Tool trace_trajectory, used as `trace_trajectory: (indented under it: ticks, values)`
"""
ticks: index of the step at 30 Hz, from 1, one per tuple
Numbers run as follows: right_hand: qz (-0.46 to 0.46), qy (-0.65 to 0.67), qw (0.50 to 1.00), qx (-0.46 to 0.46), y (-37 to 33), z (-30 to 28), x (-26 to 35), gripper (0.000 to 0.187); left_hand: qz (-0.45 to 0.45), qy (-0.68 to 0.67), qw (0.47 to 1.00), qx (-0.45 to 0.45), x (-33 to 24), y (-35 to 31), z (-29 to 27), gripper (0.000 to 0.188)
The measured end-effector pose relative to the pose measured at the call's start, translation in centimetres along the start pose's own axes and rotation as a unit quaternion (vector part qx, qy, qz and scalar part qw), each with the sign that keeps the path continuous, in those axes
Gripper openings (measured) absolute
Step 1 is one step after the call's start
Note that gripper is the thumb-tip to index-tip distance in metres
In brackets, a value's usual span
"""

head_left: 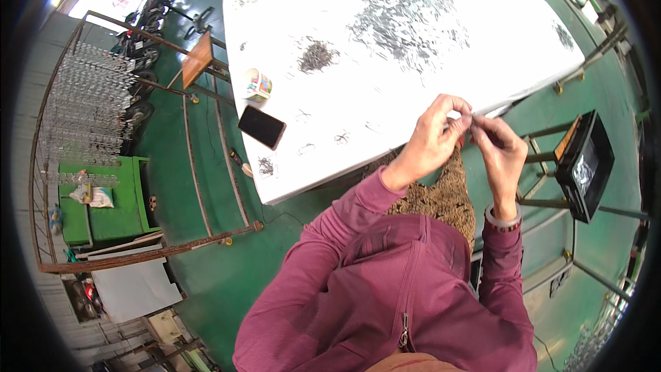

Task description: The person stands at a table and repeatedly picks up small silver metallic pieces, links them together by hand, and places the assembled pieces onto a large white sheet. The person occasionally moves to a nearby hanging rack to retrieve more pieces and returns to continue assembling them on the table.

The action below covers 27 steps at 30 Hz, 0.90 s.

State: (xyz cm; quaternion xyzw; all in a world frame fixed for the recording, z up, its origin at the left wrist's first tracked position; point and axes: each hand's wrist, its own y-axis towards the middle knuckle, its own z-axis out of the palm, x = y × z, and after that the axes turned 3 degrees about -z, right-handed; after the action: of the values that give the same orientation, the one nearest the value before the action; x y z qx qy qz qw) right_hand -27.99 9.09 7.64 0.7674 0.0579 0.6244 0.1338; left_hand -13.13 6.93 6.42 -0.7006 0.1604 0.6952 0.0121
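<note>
My left hand (434,138) and my right hand (500,150) meet fingertip to fingertip over the near edge of the white-covered table (303,158). Both are closed in a pinch, and whatever sits between the fingertips is too small to make out. Beyond them on the table spreads a large, loose heap of small dark strip-like pieces (410,24). A smaller, browner pile (317,56) lies to its left. A few tiny clusters, such as this dark one (341,138), are scattered nearer to me.
A black phone (261,127) and a colourful paper cup (257,85) stand at the table's left side. To my right a black crate (585,165) rests on a stool. A rusty metal frame (158,251) and a wooden-topped stool (197,60) stand left, on green floor.
</note>
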Motion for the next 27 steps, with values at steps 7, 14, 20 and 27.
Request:
trace_trajectory:
  ticks: [7, 14, 20, 27]
  values:
    - [0.011, 0.087, 0.996, -0.03, 0.1, 0.3, -1.1, 0.018, -0.019, -0.1, 0.995, 0.004, 0.1, -1.6, -0.3, 0.01]
    - [0.0, -0.042, 0.994, 0.102, 9.1, 6.1, -10.7, 0.022, -0.02, -0.07, 0.997, -0.012, 0.2, -2.9, -0.6, 0.007]
    - [-0.283, -0.306, 0.907, 0.067, 10.7, 10.5, -16.6, 0.013, -0.049, -0.03, 0.998, -0.029, 0.5, -3.4, -1.1, 0.007]
    - [0.066, -0.014, 0.986, 0.153, 8.0, 4.6, -7.8, 0.029, -0.065, -0.123, 0.989, -0.054, 2.6, -3.3, -1.0, 0.01]
